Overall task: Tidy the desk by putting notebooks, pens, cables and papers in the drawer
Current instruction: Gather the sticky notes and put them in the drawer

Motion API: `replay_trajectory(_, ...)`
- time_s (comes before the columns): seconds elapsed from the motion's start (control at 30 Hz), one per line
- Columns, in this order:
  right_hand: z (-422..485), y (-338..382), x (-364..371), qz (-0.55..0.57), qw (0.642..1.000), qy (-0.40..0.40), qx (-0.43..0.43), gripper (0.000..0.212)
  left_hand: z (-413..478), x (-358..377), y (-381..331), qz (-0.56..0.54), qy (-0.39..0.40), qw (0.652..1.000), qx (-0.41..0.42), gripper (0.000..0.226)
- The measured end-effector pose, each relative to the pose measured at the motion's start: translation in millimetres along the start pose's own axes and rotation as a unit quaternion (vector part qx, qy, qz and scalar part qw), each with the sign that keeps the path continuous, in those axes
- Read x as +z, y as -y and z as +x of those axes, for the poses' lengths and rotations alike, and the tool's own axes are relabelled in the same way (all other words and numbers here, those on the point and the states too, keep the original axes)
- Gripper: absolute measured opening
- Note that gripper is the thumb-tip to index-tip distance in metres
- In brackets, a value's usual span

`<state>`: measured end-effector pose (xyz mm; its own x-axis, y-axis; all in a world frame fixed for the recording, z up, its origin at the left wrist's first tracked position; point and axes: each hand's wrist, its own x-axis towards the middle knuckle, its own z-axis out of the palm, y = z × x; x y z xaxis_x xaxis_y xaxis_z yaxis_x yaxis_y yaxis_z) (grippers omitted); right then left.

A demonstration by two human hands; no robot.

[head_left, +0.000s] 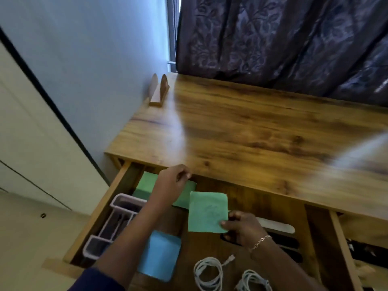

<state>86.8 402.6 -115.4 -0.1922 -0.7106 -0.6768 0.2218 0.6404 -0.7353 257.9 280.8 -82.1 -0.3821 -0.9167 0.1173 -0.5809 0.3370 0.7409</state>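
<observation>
The wooden desk's drawer (98, 208) stands pulled open below the desktop (241, 131). My right hand (241, 227) pinches a green paper (206, 212) by its lower right corner, over the drawer's middle. My left hand (172, 185) reaches to the drawer's back, fingers curled at the desk edge above a green notebook (144, 183); whether it grips anything is unclear. A blue notebook (159, 256) lies in the drawer front. Two coiled white cables (209, 274) (253, 280) lie beside it.
A pale compartment tray (117, 223) with dark pens sits in the drawer's left side. A wooden file holder (159, 91) stands at the desk's far left corner. Dark curtains (283, 38) hang behind the desk. A second open drawer (357, 248) shows at the right.
</observation>
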Motion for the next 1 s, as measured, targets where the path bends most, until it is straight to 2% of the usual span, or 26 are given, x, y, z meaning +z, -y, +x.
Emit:
replay_trajectory(0.13, 16, -13, 42, -0.037, 0.999, -0.012, 0.016, 0.018, -8, -21, 17, 0.018, 0.003, 1.0, -0.004, 0.015)
replay_trajectory(0.47, 13, -43, 89, -0.106, 0.991, 0.02, 0.079, 0.022, -18, -42, 42, 0.032, 0.043, 0.999, 0.007, 0.017)
replay_trajectory(0.63, 11, -58, 105, -0.088, 0.989, 0.028, 0.114, 0.026, -21, -38, 47, 0.057, 0.068, 0.996, 0.03, 0.017)
replay_trajectory(0.8, 11, -64, 115, -0.092, 0.986, 0.019, 0.138, 0.016, -32, -28, 50, 0.13, 0.133, 0.98, 0.071, 0.023)
replay_trajectory(0.87, 13, -63, 118, -0.109, 0.981, 0.002, 0.159, 0.008, -36, -26, 53, 0.133, 0.149, 0.977, 0.072, 0.024)
replay_trajectory(0.93, 16, -63, 119, -0.134, 0.974, -0.021, 0.184, 0.016, -39, -25, 55, 0.134, 0.152, 0.976, 0.078, 0.025)
replay_trajectory(1.0, 17, -62, 120, -0.23, 0.959, -0.035, 0.164, 0.017, -41, -24, 57, 0.136, 0.154, 0.975, 0.086, 0.024)
